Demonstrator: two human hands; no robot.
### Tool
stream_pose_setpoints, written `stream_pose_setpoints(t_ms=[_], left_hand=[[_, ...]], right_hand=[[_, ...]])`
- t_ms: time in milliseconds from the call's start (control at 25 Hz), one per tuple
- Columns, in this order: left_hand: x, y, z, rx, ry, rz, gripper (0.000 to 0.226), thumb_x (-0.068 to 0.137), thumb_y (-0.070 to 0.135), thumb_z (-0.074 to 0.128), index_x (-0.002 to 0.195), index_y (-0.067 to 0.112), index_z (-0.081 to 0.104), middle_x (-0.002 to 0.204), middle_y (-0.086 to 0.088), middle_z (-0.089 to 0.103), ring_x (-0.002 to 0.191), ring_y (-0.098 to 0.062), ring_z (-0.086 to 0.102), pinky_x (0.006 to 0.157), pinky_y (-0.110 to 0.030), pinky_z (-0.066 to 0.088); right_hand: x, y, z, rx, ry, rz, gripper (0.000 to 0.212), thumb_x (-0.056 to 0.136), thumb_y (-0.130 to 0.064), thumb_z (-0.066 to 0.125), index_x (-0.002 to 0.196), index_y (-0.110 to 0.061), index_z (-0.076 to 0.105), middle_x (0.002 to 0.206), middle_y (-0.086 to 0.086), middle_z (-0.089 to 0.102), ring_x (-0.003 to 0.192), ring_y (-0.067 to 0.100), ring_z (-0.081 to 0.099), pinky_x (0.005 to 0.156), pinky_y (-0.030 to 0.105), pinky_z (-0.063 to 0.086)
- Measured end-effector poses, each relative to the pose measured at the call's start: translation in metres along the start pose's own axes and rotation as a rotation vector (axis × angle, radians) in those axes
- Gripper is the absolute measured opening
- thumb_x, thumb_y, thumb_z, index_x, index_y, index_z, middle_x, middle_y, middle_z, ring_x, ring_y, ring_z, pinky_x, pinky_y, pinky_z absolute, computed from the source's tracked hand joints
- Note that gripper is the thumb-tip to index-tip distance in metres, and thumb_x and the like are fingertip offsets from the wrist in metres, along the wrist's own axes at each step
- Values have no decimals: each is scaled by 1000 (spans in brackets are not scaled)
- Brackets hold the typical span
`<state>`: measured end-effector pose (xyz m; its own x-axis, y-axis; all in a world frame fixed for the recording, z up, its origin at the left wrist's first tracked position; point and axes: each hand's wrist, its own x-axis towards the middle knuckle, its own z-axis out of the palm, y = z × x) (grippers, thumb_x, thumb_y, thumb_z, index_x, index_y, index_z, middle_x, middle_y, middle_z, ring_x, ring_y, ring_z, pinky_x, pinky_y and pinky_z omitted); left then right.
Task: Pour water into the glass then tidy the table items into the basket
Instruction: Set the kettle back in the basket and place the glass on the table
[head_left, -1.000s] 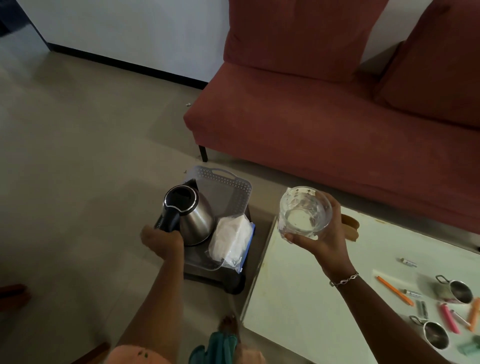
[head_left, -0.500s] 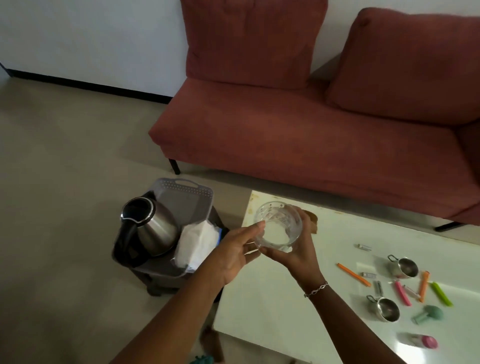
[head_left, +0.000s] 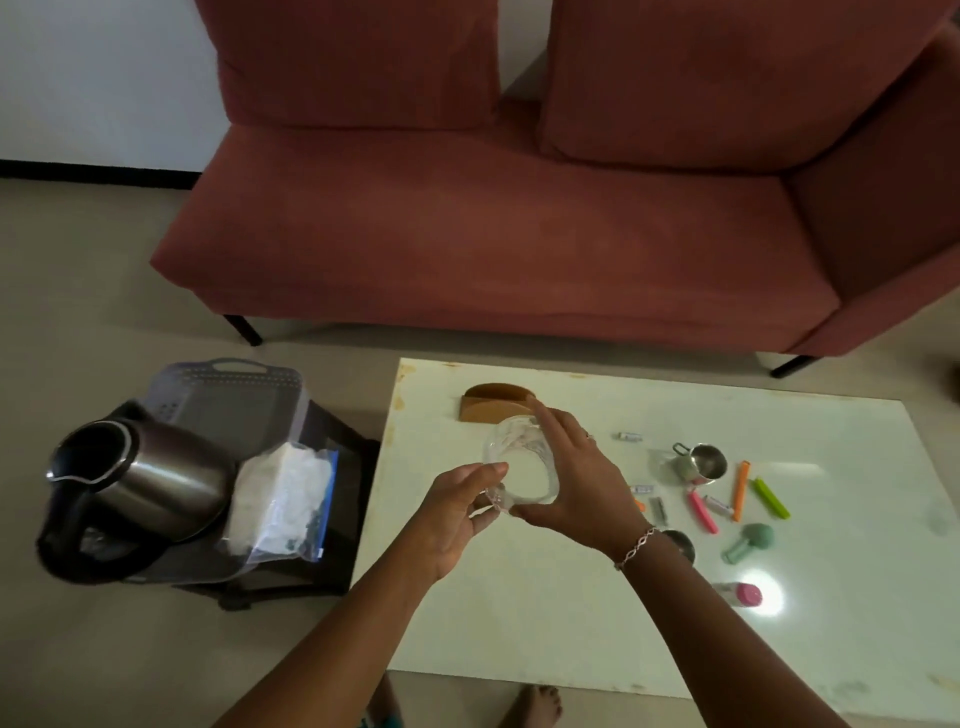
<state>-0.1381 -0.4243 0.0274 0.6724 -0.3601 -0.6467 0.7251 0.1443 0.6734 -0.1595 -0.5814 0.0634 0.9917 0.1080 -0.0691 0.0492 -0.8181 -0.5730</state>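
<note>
A clear glass (head_left: 522, 470) with water in it hangs over the left part of the white table (head_left: 571, 613). My right hand (head_left: 576, 480) wraps its far side and my left hand (head_left: 457, 514) touches its near base with the fingertips. The steel kettle (head_left: 140, 478) stands in the grey basket (head_left: 228, 395) left of the table, next to a plastic bag of white stuff (head_left: 283, 506). On the table's right lie small items: a steel cup (head_left: 701, 462), an orange clip (head_left: 742, 488), a green clip (head_left: 771, 498), a pink clip (head_left: 702, 512).
A wooden holder (head_left: 496, 405) stands at the table's far left, just behind the glass. A teal object (head_left: 750, 540) and a pink-capped bottle (head_left: 740, 594) lie at the right. The basket rests on a dark stool (head_left: 343, 519). A red sofa (head_left: 493, 234) runs behind. My bare foot (head_left: 535, 701) shows below.
My left hand let go of the kettle's handle and came across to the glass. The glass came down from raised height to just over the table, and the view swung right.
</note>
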Motion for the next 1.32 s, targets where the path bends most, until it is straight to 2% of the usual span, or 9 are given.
stream_pose_setpoints(t_ms=[80, 200, 240, 320, 400, 560, 840, 1200, 1320], left_hand=[[20, -9, 13, 50, -37, -3, 18, 83, 25, 62, 99, 18, 60, 95, -6, 61, 99, -19, 57, 106, -42, 39], [56, -17, 27, 183, -152, -44, 55, 72, 41, 68, 119, 17, 50, 117, -7, 58, 117, -21, 51, 107, -40, 36], [70, -19, 32, 293, -172, -59, 68, 70, 46, 68, 127, 18, 43, 132, -6, 51, 126, -22, 44, 107, -40, 33], [94, -28, 34, 676, -109, -59, 88, 71, 50, 67, 142, 20, 23, 151, -3, 28, 138, -22, 28, 109, -39, 29], [110, -37, 31, 1035, -36, 22, 95, 72, 50, 68, 145, 23, 12, 155, -1, 16, 141, -21, 18, 110, -39, 26], [135, -53, 27, 1309, -12, 221, 94, 76, 48, 66, 145, 18, 9, 156, -3, 6, 143, -21, 3, 116, -41, 17], [165, -72, 24, 1578, -7, 315, 86, 82, 49, 57, 145, 14, 10, 157, -8, 2, 144, -24, -1, 117, -43, 7], [178, -92, 4, 1606, 13, 361, 83, 83, 49, 56, 144, 14, 13, 157, -7, 3, 144, -24, 1, 118, -43, 6], [174, -94, -1, 1611, 15, 358, 83, 83, 50, 55, 145, 14, 12, 157, -7, 3, 144, -25, 1, 118, -42, 6]], right_hand=[[4, 24, 1, -130, -33, -1, 101, 64, -41, 76, 143, -22, 17, 143, 3, 32, 121, 24, 43, 78, 29, 51], [13, 67, 8, -137, -38, 62, 98, 59, -38, 78, 140, -21, 24, 140, 7, 35, 117, 27, 45, 80, 34, 53], [18, 83, 10, -126, -38, 96, 98, 58, -36, 79, 139, -19, 26, 139, 8, 35, 117, 28, 45, 81, 36, 53], [28, 115, 16, -122, -41, 162, 99, 56, -32, 81, 138, -17, 27, 139, 9, 36, 118, 29, 44, 84, 39, 53], [41, 145, 22, -143, -46, 217, 99, 56, -28, 82, 138, -16, 28, 139, 10, 36, 119, 32, 43, 86, 42, 51], [75, 199, 39, -195, -72, 300, 97, 57, -24, 82, 137, -13, 28, 137, 13, 35, 120, 36, 40, 86, 46, 49], [119, 251, 76, -213, -97, 357, 95, 58, -21, 83, 135, -8, 30, 136, 18, 37, 122, 39, 39, 91, 49, 47], [133, 262, 100, -211, -92, 403, 95, 58, -19, 83, 134, -4, 29, 130, 23, 38, 117, 43, 40, 86, 52, 48], [132, 258, 100, -272, -118, 408, 97, 61, -23, 83, 136, -4, 25, 133, 24, 36, 120, 44, 39, 91, 53, 45]])
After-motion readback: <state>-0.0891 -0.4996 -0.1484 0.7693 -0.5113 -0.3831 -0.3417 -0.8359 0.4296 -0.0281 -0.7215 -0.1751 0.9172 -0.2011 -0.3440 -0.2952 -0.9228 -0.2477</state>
